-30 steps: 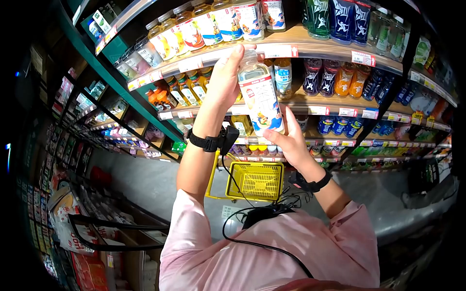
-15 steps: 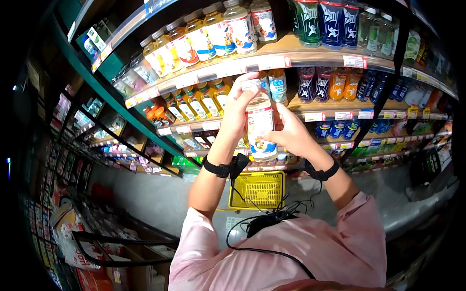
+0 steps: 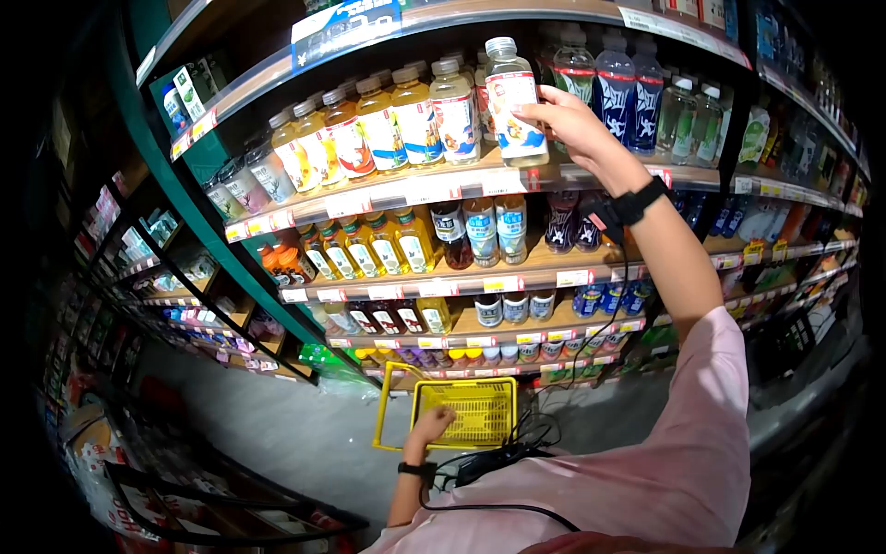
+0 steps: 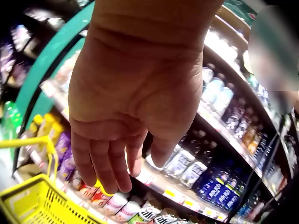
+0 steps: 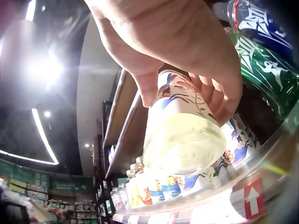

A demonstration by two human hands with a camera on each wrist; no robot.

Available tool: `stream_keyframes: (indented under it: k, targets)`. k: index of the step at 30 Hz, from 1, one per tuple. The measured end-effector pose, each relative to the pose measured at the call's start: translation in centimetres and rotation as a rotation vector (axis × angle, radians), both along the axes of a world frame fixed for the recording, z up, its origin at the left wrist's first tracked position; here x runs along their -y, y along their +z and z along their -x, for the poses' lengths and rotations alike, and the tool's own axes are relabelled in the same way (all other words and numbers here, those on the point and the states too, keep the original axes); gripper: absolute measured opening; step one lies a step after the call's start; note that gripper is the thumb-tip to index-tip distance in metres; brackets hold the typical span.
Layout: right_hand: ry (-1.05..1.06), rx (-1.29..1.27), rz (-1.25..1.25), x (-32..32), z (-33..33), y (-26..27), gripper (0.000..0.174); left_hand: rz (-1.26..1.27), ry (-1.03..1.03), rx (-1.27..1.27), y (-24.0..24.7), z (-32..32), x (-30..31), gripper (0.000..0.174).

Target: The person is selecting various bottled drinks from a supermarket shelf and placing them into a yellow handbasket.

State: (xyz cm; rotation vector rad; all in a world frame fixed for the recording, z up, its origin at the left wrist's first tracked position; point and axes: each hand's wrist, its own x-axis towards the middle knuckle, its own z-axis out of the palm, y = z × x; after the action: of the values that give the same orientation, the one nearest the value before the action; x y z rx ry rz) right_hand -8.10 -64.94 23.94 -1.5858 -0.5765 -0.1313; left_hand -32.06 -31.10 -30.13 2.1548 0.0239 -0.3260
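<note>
My right hand (image 3: 583, 129) grips a clear drink bottle (image 3: 519, 127) by its side, thumb across the printed label. The bottle stands upright at the front of the upper drink shelf (image 3: 434, 185), beside a row of similar bottles. From below, the right wrist view shows the pale base of the bottle (image 5: 184, 144) close to the shelf edge, with fingers curled round its far side. My left hand (image 4: 135, 102) hangs with loosely bent fingers and holds nothing. In the head view, that left hand (image 3: 434, 425) overlaps the yellow shopping basket (image 3: 510, 415).
Fruit drink bottles (image 3: 378, 125) stand left of the held bottle; green and blue bottles (image 3: 616, 97) stand to its right. Lower shelves carry yellow bottles (image 3: 411, 242) and cans (image 3: 515, 307). Black cables (image 3: 544, 429) hang near the basket.
Both hands held the bottle lower down, in front of the shelves. The left hand has let go and dropped toward the basket, while the right hand has raised the bottle to the upper shelf.
</note>
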Motion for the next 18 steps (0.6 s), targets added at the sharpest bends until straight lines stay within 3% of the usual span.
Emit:
stream_keyframes:
  k: [1,2,3,4,7,8,9,10,11,12,13,14,17,18]
  targets:
    - [-0.015,0.011,-0.018,-0.6,-1.4,0.1,0.042,0.193,0.057,-0.05,-5.0,0.8,-1.4,0.035]
    - [-0.084,0.053,-0.025,-1.2,-3.0,0.1,0.044,0.207,0.059,-0.043,-5.9,2.1,-1.5,0.035]
    - [-0.112,0.105,-0.07,-1.8,-4.9,-0.3,0.056,0.357,0.232,-0.163,-6.1,3.5,-1.5,0.035]
    - [-0.151,0.127,-0.065,-2.0,-6.5,-0.9,0.056,0.502,0.407,-0.289,-6.3,4.6,-1.5,0.034]
    - [-0.238,0.163,-0.037,-3.2,-7.7,-2.5,0.057,0.426,0.532,-0.399,-8.1,7.6,-2.1,0.032]
    - [-0.204,0.154,-0.068,-3.6,-7.3,-2.9,0.058,0.452,0.535,-0.447,-9.8,8.9,-2.7,0.033]
    - [-0.212,0.214,-0.022,-3.7,-8.6,-3.9,0.06,0.574,0.489,-0.474,-14.6,9.8,-4.4,0.031]
    - [-0.242,0.231,-0.003,-3.9,-8.3,-3.9,0.06,0.336,0.19,-0.254,-18.7,11.7,-5.1,0.03]
    - [-0.276,0.243,0.017,-3.9,-7.9,-4.3,0.061,0.084,-0.028,0.019,-18.3,13.1,-4.8,0.029]
    - [-0.269,0.279,0.073,-3.7,-8.3,-4.6,0.061,0.391,0.212,-0.396,-17.1,14.1,-4.2,0.027]
    - [-0.265,0.278,0.077,-3.6,-9.0,-4.8,0.061,0.642,0.6,-0.74,-15.7,15.4,-3.4,0.025]
    - [-0.274,0.306,0.148,-3.4,-9.1,-4.9,0.063,0.679,0.672,-0.779,-14.7,16.4,-3.0,0.025]
    - [-0.323,0.364,0.325,-3.1,-9.2,-5.2,0.065,0.616,0.551,-0.778,-17.7,18.1,-3.2,0.024]
    - [-0.36,0.374,0.378,-3.2,-8.4,-5.2,0.067,0.525,0.375,-0.699,-19.6,18.7,-3.9,0.023]
